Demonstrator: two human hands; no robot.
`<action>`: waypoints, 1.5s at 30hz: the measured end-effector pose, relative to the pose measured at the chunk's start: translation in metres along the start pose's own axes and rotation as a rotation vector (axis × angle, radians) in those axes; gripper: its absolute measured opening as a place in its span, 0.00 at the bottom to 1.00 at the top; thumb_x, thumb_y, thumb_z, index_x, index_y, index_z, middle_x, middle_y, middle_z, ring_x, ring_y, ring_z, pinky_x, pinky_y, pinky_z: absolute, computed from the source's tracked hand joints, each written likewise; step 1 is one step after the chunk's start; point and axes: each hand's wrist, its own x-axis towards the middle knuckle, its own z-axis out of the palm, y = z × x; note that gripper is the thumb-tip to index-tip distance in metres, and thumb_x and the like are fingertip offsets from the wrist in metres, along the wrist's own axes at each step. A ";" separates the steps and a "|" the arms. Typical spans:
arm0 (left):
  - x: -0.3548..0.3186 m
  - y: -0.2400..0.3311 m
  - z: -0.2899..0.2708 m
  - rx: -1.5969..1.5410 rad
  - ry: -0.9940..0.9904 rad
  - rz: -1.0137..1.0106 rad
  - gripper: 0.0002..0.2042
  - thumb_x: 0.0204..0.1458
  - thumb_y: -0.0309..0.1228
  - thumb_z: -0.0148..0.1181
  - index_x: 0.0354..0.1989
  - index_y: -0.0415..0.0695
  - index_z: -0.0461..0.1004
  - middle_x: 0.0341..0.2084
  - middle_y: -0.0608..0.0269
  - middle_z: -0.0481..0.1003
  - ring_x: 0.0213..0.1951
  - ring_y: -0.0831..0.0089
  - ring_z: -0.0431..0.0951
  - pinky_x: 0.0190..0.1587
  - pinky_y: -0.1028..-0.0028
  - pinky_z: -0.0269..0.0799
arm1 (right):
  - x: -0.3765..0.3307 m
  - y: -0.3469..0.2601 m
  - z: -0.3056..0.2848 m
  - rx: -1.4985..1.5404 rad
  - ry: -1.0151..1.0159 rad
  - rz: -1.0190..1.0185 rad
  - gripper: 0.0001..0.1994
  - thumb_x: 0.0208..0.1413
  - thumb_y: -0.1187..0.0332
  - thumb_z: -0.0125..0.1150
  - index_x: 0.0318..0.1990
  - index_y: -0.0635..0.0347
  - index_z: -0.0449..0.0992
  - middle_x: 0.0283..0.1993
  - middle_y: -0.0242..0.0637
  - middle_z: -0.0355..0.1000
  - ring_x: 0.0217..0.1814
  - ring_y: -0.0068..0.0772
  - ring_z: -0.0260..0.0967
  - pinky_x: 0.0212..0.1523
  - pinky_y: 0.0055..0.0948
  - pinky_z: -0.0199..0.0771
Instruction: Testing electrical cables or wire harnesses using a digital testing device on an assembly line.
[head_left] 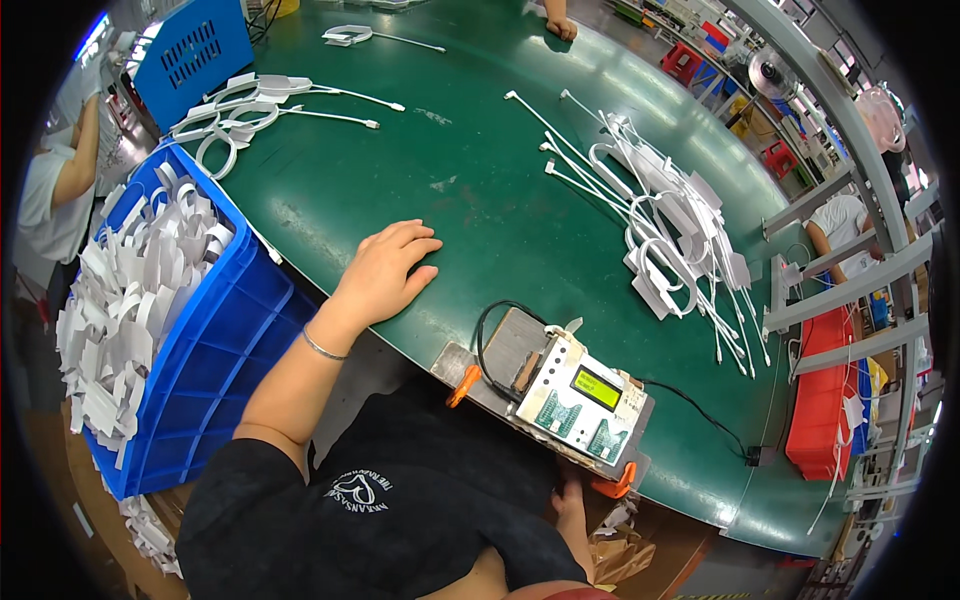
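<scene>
My left hand rests on the green tabletop near its front edge, fingers stretched out and thumb apart, with nothing in it. Low beside the table's front edge is my right hand, partly covered by a white tester box; its fingers are hidden. The tester has a small lit screen and two green circuit boards, and sits on a metal plate with orange clamps at the table edge. Farther right lies a pile of white cables with paper bands around them.
A blue crate full of white paper strips stands at the left. More banded white cables lie beside a blue machine. Another person's hand touches the far edge. Metal framing and a red bin border the right.
</scene>
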 end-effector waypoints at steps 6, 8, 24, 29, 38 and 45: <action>0.027 -0.049 -0.022 -0.177 -0.235 0.082 0.20 0.46 0.31 0.59 0.50 0.47 0.70 0.55 0.53 0.65 0.58 0.56 0.63 0.58 0.63 0.60 | -0.003 -0.030 -0.059 0.181 0.156 -0.325 0.22 0.58 0.49 0.44 0.56 0.46 0.65 0.52 0.28 0.69 0.53 0.37 0.66 0.46 0.40 0.70; 0.045 -0.091 -0.025 0.066 -0.130 -0.026 0.22 0.47 0.34 0.58 0.54 0.49 0.68 0.57 0.52 0.62 0.60 0.55 0.61 0.59 0.62 0.59 | -0.018 -0.048 -0.062 0.132 0.093 -0.313 0.24 0.58 0.47 0.45 0.57 0.48 0.64 0.54 0.31 0.67 0.54 0.38 0.65 0.47 0.43 0.70; 0.117 -0.154 -0.045 0.189 0.515 0.024 0.08 0.55 0.32 0.50 0.32 0.41 0.71 0.28 0.56 0.72 0.37 0.56 0.70 0.39 0.65 0.66 | -0.196 -0.069 0.107 -0.717 -0.456 -0.508 0.09 0.57 0.72 0.54 0.44 0.66 0.71 0.39 0.34 0.72 0.41 0.24 0.70 0.47 0.23 0.68; 0.061 0.000 -0.045 -0.276 0.313 0.470 0.06 0.54 0.27 0.53 0.27 0.39 0.68 0.23 0.55 0.67 0.27 0.60 0.67 0.31 0.67 0.65 | -0.229 -0.092 0.177 -0.751 -0.980 -0.610 0.19 0.54 0.64 0.58 0.49 0.67 0.69 0.44 0.40 0.70 0.44 0.32 0.69 0.48 0.30 0.68; -0.038 0.076 -0.021 -0.349 0.203 0.496 0.10 0.49 0.36 0.60 0.31 0.42 0.73 0.29 0.58 0.71 0.33 0.61 0.72 0.35 0.68 0.68 | -0.232 -0.102 0.265 -0.246 -0.948 -1.022 0.10 0.51 0.71 0.61 0.40 0.67 0.74 0.48 0.47 0.66 0.43 0.37 0.70 0.46 0.33 0.71; -0.046 -0.001 -0.038 -0.124 0.222 -0.465 0.18 0.51 0.35 0.56 0.48 0.39 0.68 0.31 0.54 0.71 0.28 0.64 0.72 0.33 0.69 0.69 | -0.263 -0.116 0.224 0.261 -1.354 -0.736 0.08 0.51 0.69 0.62 0.31 0.67 0.76 0.28 0.50 0.73 0.24 0.42 0.72 0.27 0.36 0.75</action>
